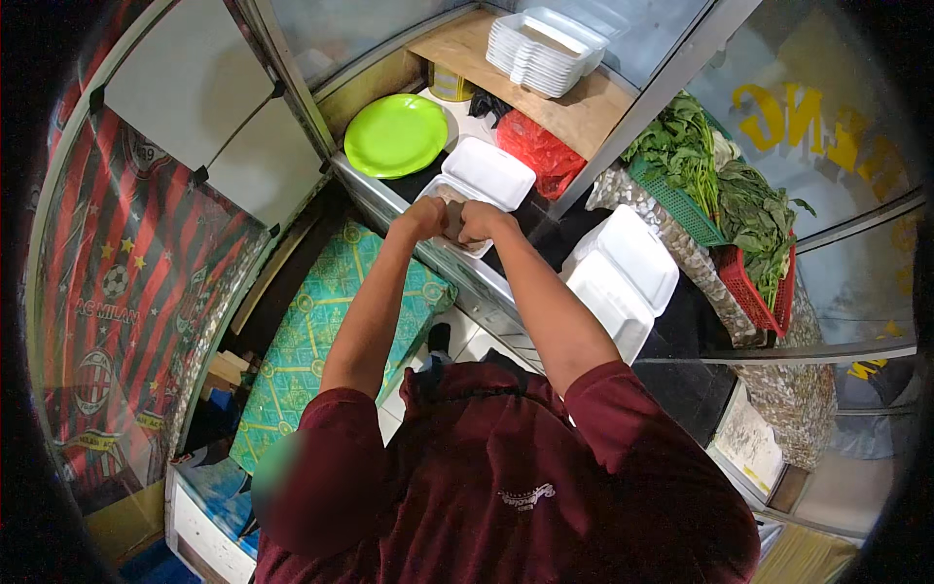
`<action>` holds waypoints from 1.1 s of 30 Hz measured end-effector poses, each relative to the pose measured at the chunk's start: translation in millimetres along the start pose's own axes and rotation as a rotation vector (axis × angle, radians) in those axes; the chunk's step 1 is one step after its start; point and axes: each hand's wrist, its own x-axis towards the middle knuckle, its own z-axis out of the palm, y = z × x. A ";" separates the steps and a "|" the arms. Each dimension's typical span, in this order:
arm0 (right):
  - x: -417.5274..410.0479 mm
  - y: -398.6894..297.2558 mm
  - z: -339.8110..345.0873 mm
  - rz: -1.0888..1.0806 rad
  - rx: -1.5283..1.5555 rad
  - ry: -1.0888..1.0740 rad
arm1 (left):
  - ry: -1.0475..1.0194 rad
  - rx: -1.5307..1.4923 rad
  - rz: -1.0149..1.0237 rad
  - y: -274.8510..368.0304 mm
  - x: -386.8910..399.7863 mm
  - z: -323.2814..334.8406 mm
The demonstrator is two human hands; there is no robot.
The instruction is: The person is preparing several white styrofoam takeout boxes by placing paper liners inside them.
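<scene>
An open white foam takeaway box [490, 174] lies on the dark counter before me, its lid folded back to the far right. Both hands are over its lower half. My left hand [427, 217] is curled at the box's left side, and my right hand [484, 222] is curled close by on the right. Their fingers grip a greyish-brown thing [453, 219], too small and covered to name surely. A second open foam box [620, 277] sits to the right of my right forearm, with nothing visible in its compartments.
A lime-green plate [396, 136] is at the far left. Stacked foam boxes [543, 52] stand on a wooden shelf [467, 55], above a red plastic bag [538, 152]. Leafy greens [675, 150] fill baskets on the right. A green patterned table cover [321, 314] lies left, beside glass panels.
</scene>
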 end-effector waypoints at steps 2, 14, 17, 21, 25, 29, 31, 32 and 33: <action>-1.7 -10.9 7.1 0.009 -0.004 0.033 | 0.043 0.023 0.008 -7.4 -5.7 7.0; -14.4 -27.5 23.4 0.074 -0.026 0.213 | 0.104 -0.001 -0.057 -20.2 2.7 32.7; -6.7 -29.8 29.2 0.078 -0.017 0.310 | 0.150 -0.027 -0.028 -29.7 6.4 36.4; -10.6 -32.6 35.1 0.056 -0.025 0.373 | 0.184 -0.046 -0.029 -21.6 1.4 35.3; -31.9 -46.4 28.5 0.068 0.087 0.429 | 0.286 -0.132 0.062 -6.7 -12.9 18.9; -35.5 -42.8 14.1 0.046 -0.067 0.322 | 0.265 -0.170 0.091 21.8 -35.4 -15.0; -52.1 -59.8 0.2 0.024 -0.057 0.364 | 0.268 -0.189 0.099 19.7 -45.3 -24.7; -59.3 -62.5 -6.6 0.021 -0.043 0.403 | 0.305 -0.208 0.100 22.0 -46.0 -28.7; -65.0 -63.6 -15.2 0.025 -0.040 0.411 | 0.343 -0.226 0.104 27.9 -48.1 -37.1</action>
